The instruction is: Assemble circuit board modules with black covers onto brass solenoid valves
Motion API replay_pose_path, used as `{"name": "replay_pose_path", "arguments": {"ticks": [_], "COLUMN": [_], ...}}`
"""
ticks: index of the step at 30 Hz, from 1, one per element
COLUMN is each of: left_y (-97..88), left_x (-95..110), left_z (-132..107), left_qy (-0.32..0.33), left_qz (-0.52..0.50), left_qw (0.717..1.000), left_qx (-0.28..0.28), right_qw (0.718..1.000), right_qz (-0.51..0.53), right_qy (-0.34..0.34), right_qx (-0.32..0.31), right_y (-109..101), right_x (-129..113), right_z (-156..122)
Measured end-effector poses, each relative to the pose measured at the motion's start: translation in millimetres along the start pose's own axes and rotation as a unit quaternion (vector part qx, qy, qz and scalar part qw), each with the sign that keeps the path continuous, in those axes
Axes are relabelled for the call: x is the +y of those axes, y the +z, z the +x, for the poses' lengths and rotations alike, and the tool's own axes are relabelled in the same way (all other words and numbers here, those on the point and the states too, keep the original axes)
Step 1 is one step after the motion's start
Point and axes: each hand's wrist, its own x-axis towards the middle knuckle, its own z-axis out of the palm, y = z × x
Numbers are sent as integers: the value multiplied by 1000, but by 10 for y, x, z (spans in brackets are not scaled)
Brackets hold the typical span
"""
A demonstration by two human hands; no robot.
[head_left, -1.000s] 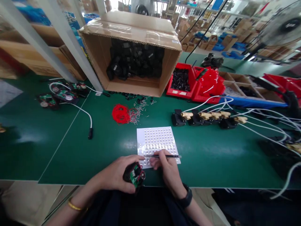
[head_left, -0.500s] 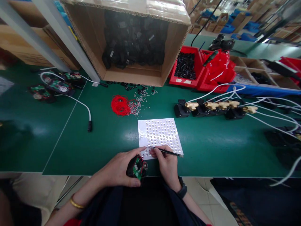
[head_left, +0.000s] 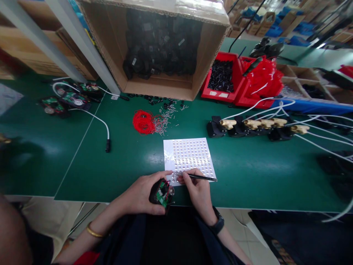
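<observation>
My left hand (head_left: pixel 142 195) is closed around a small black housing (head_left: pixel 162 194) with a green circuit board and thin red and black wires showing in it. Its index finger stretches to the lower left part of a white sheet (head_left: pixel 168 147) that carries rows of small, shiny round dots. Over the same sheet, my right hand (head_left: pixel 199 191) pinches dark tweezers (head_left: pixel 202 177). Their tips point left to the dots beside my left fingertip. Whether the tips grip a dot is too small to tell.
Behind the sheet lie a red wire coil (head_left: pixel 143 122) and loose metal pins (head_left: pixel 162 123). A cardboard box (head_left: pixel 160 87) of black parts stands at the back. Black units with brass fittings (head_left: pixel 250 124) and white cables sit right; circuit-board units (head_left: pixel 71 99) lie left.
The whole view has shifted slightly, so the table's things sit a little further right. My hands stay over the sheet, still holding the housing and the tweezers.
</observation>
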Motion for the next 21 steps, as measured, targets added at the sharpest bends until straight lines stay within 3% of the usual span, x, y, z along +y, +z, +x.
{"name": "replay_pose_path", "arguments": {"ticks": [2,4,7,10,14,18,21], "left_y": [-33,-89,-171,-166,-24,108,141], "left_x": [11,27,48,39,-37,-131,-178], "left_z": [-14,-44,-77,-25,188,353,367], "left_qy": [6,20,11,-11,16,57,63], "left_qz": [-33,-52,-33,-93,-211,-209,-182], "left_qw": [999,993,969,942,913,904,905], "left_qx": [35,107,243,322,350,368,379], "right_qw": [1000,1000,996,978,943,932,939], "right_qz": [2,22,85,190,315,351,337], "right_qy": [0,6,28,77,106,74,48], "right_qx": [11,20,23,35,11,-58,-53], "right_y": [14,28,23,-22,-31,133,270], "right_x": [4,14,14,-58,-319,-577,-631], "right_z": [-5,-16,-36,-9,153,308,341]}}
